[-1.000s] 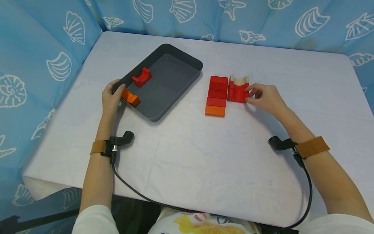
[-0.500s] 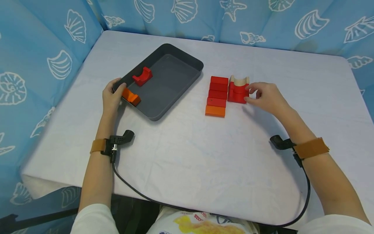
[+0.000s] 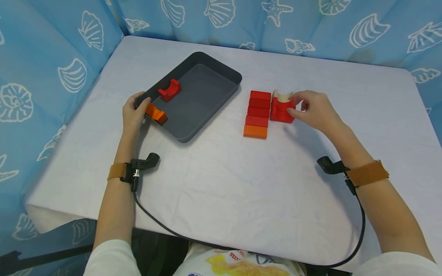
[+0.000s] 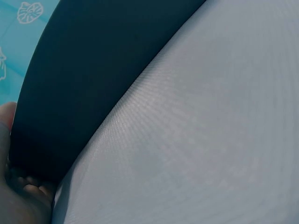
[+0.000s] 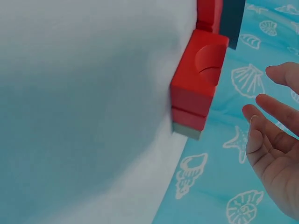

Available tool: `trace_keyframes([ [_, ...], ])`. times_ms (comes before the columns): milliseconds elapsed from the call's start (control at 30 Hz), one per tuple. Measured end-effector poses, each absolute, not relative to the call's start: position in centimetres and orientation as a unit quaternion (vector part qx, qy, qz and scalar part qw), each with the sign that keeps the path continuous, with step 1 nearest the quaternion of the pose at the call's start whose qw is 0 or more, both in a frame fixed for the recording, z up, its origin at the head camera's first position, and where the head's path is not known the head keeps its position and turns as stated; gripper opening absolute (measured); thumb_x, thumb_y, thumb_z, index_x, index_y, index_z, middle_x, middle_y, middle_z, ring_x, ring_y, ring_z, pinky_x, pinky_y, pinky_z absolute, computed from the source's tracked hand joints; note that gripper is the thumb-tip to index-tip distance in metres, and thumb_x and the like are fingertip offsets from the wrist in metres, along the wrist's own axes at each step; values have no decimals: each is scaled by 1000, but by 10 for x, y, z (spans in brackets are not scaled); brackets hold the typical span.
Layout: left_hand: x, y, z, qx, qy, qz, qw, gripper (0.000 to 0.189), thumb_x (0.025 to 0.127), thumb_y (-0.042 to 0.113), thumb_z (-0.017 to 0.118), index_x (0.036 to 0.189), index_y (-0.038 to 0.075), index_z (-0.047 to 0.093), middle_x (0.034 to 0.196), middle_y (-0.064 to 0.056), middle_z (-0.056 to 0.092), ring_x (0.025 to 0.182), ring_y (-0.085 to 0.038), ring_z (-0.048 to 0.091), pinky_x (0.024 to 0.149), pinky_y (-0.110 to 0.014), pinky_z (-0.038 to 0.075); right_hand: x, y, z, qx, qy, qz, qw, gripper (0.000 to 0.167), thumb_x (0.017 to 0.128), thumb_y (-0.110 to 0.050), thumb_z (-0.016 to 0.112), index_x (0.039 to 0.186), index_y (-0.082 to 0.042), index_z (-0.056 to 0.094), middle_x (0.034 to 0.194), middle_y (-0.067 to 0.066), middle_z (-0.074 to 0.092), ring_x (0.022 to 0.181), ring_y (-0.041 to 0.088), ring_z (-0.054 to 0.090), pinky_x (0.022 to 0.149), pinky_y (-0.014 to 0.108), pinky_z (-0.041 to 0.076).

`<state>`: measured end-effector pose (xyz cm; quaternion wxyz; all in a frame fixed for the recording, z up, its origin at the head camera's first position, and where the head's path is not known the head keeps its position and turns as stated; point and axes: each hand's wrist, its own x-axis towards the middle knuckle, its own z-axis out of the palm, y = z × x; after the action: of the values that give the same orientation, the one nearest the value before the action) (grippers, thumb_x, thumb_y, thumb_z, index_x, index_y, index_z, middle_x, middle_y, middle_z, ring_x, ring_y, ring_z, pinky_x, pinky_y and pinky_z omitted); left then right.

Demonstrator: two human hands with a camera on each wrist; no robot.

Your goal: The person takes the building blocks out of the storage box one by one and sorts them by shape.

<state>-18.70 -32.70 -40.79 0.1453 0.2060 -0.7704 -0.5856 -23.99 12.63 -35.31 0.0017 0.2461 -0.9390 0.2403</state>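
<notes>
My left hand [image 3: 132, 117] grips the near-left corner of a dark grey tray [image 3: 203, 96], its thumb over the rim. In the left wrist view the outer wall of the tray [image 4: 88, 79] fills much of the picture. Inside the tray lie a red curved-cut block [image 3: 170, 90] and an orange one [image 3: 157, 114], the latter beside my thumb. My right hand [image 3: 315, 109] hovers at the right side of a group of red hollowed blocks [image 3: 283, 113]. A pale wood curved block [image 3: 284, 97] stands at their far end. Nothing shows between thumb and fingers in the right wrist view.
Left of the hollowed blocks runs a column of red blocks [image 3: 259, 103], ending in an orange block [image 3: 255, 131] nearest me. A white cloth [image 3: 221, 184] covers the table. A blue shell-print curtain [image 3: 255, 23] hangs behind, and black cables [image 3: 165, 228] trail from both wrist cameras.
My right hand has shifted slightly left and away from me, now overlapping the hollowed blocks more. My left hand and the tray stay in place.
</notes>
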Motion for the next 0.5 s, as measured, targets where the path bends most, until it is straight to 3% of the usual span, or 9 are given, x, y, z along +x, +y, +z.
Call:
trace_keyframes([
  [500,-186,-326,-408,209,-771,-585,139,45,87,31,55,125,8,51,125,-8,47,104,-14,43,89,-23,34,-239,109,-345,264,-930,256,7,34,82,-15,63,112,0,58,93,15,58,76,25,49,62,35,43],
])
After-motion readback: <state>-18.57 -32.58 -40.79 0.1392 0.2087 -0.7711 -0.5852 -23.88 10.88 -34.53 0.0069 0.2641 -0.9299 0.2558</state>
